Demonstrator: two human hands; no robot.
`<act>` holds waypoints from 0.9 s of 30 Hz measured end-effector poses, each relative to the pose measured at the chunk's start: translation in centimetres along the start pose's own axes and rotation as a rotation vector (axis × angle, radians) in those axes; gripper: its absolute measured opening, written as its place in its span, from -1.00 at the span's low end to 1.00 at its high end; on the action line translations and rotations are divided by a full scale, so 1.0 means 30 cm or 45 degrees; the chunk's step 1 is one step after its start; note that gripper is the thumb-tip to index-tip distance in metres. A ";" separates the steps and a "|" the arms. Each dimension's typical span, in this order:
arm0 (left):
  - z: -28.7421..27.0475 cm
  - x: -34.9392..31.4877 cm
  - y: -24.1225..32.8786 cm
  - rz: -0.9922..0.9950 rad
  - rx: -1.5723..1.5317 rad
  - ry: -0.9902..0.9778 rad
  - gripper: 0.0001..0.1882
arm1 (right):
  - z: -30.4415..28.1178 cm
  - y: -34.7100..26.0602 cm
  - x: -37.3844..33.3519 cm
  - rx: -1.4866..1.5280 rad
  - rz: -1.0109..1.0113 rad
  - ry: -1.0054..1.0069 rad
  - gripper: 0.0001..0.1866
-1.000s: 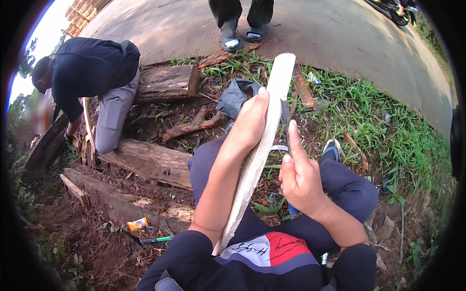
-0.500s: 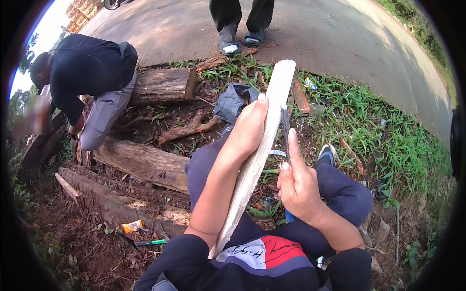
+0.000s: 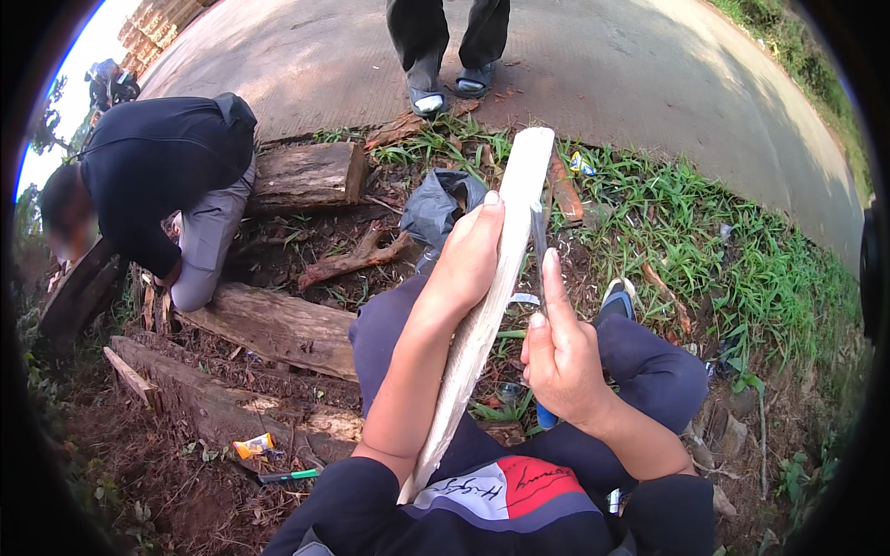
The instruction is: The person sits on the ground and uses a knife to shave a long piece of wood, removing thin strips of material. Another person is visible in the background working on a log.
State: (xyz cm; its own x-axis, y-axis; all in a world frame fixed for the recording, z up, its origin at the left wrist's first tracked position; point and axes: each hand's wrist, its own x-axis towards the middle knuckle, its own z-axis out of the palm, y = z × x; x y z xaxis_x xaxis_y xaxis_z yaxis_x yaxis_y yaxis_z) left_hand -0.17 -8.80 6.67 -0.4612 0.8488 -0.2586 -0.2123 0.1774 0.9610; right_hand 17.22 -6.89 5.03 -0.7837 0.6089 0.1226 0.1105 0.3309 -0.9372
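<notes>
A long strip of pale, bare wood [image 3: 482, 310] slants from my lap up toward the road. My left hand [image 3: 471, 255] wraps around its left side, a little below the top end. In my right hand [image 3: 572, 371] is a knife [image 3: 540, 243] with a narrow dark blade and a blue handle end showing below the palm. The index finger lies stretched along the blade, whose tip touches the strip's right edge near the top. My fingers hide most of the handle.
Left, a person [image 3: 171, 176] bends over logs [image 3: 278, 324]. Another person's sandalled feet [image 3: 450, 88] stand on the road's edge. Nearby are a black plastic bag [image 3: 431, 208], a green-handled tool [image 3: 289, 475], a yellow wrapper [image 3: 253, 446] and grass [image 3: 686, 232].
The wood strip, both my hands and the knife appear slightly lower, as the whole view has shifted a little. The person on the left has bent lower and farther left.
</notes>
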 end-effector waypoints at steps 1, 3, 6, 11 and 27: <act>0.000 0.012 -0.002 0.003 -0.014 -0.017 -0.42 | -0.015 0.001 0.022 -0.048 -0.013 0.029 -0.32; 0.009 0.006 -0.011 0.010 -0.014 -0.033 -0.43 | -0.036 -0.001 0.085 -0.059 0.015 0.082 -0.33; 0.015 0.001 -0.006 0.036 -0.021 -0.013 -0.43 | -0.020 -0.010 0.066 -0.060 0.013 0.087 -0.33; 0.019 0.015 -0.013 0.070 -0.028 -0.035 -0.43 | -0.061 -0.080 0.105 0.004 0.251 0.061 -0.29; 0.019 -0.015 0.021 0.039 -0.064 -0.051 -0.45 | -0.064 -0.070 0.113 0.015 0.147 0.080 -0.29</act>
State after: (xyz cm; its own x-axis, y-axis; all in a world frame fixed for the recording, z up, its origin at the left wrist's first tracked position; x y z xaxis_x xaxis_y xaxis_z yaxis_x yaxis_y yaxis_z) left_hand 0.41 -8.79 7.44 -0.4334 0.8729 -0.2240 -0.2424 0.1265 0.9619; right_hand 15.50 -4.14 8.04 -0.7264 0.6865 0.0332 0.1904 0.2475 -0.9500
